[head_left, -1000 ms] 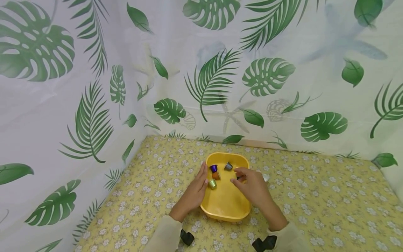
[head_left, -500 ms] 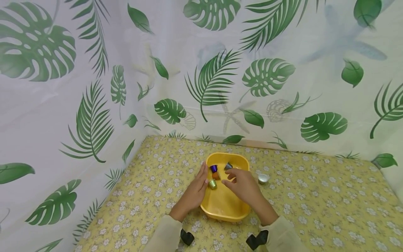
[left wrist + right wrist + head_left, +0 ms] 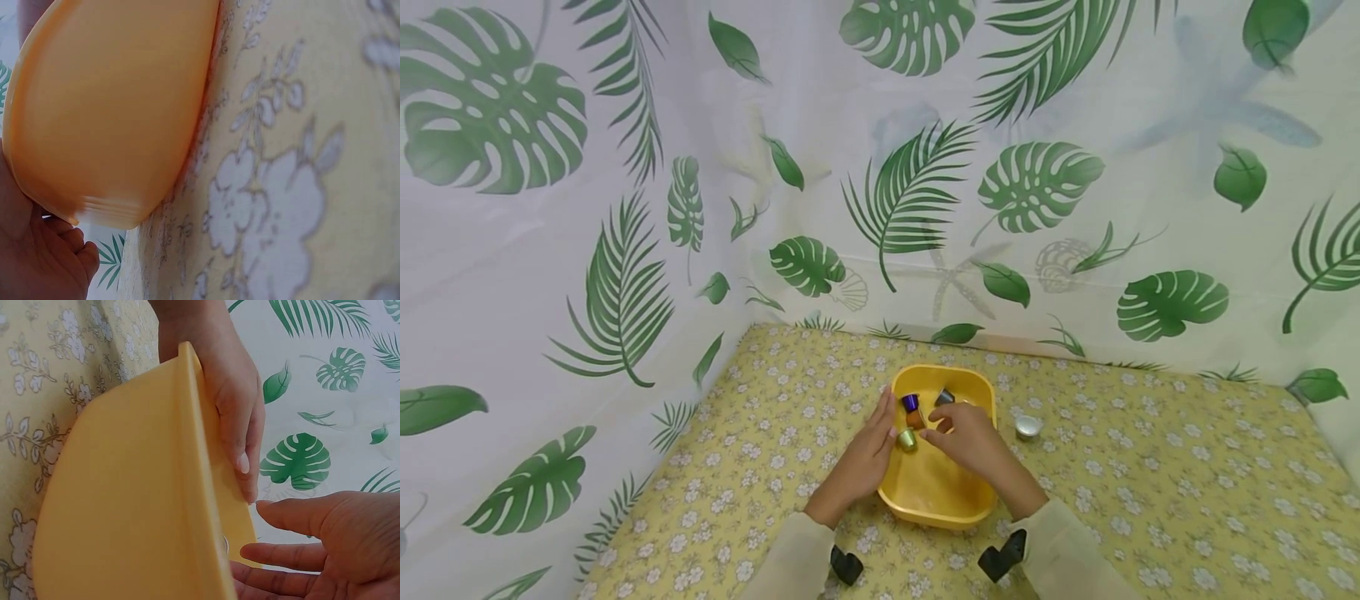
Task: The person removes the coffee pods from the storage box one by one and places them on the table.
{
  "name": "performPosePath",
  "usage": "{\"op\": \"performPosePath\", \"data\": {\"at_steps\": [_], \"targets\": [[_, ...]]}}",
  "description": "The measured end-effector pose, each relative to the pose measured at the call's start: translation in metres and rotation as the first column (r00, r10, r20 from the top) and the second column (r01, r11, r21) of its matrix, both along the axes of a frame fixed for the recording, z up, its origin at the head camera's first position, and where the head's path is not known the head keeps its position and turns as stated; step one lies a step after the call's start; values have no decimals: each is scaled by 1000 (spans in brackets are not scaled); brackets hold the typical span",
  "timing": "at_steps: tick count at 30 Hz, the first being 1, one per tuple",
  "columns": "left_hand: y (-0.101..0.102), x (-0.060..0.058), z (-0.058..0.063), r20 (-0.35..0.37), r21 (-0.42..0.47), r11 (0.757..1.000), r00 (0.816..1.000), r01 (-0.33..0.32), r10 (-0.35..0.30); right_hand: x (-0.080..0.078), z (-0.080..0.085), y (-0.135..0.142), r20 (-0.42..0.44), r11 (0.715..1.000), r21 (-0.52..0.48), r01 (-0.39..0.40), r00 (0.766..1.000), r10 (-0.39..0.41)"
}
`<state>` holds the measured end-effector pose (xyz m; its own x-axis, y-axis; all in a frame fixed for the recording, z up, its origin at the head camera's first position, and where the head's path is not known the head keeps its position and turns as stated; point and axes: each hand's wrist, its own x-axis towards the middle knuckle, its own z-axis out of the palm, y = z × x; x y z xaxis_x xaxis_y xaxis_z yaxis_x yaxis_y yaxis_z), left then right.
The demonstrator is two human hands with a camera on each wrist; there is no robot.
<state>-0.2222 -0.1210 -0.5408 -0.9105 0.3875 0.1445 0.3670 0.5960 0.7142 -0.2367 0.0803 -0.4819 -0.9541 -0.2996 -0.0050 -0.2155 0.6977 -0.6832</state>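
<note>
A yellow plastic tray (image 3: 934,487) stands on the table in the head view. Along its left side my left hand (image 3: 867,454) grips the rim, thumb over the edge and fingers outside. Inside the tray lie a purple coffee capsule (image 3: 910,402), an orange one (image 3: 914,420), a light green one (image 3: 907,440) and a grey one (image 3: 945,397). Over the tray's right half is my right hand (image 3: 970,439), its fingertips near the orange capsule. In the right wrist view its thumb and fingers (image 3: 284,556) stand apart with nothing visible between them.
A silver-topped capsule (image 3: 1028,427) sits outside the tray, to its right. Yellow floral cloth (image 3: 1150,483) covers the table. A leaf-patterned sheet (image 3: 925,192) hangs behind it and on the left.
My right hand has moved left, from the right rim to over the middle of the tray, uncovering the silver-topped capsule. A dark thing beside its fingers has gone out of sight. My left hand stays put.
</note>
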Motion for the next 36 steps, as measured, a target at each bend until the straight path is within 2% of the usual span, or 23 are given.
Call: {"op": "performPosePath", "data": {"at_steps": [8,13,20,28,36], "targets": [[-1,-1,0,-9,-7,1000,1000,3,-3,-8,-6,-7,54,1000,21,-4,999,3],[-1,-2,0,-25,-12,1000,1000,8,-8,-12,-6,-11,75,999,8,-32,997,31],[-1,-3,0,-38,-17,1000,999,10,-11,-16,-7,-16,79,998,17,-64,995,62],[-1,-2,-2,-10,-27,1000,1000,0,0,-18,-12,-20,103,995,53,-81,992,75],[-2,-2,-2,-18,-19,1000,1000,7,-8,-21,-13,-23,94,988,64,-139,987,133]]}}
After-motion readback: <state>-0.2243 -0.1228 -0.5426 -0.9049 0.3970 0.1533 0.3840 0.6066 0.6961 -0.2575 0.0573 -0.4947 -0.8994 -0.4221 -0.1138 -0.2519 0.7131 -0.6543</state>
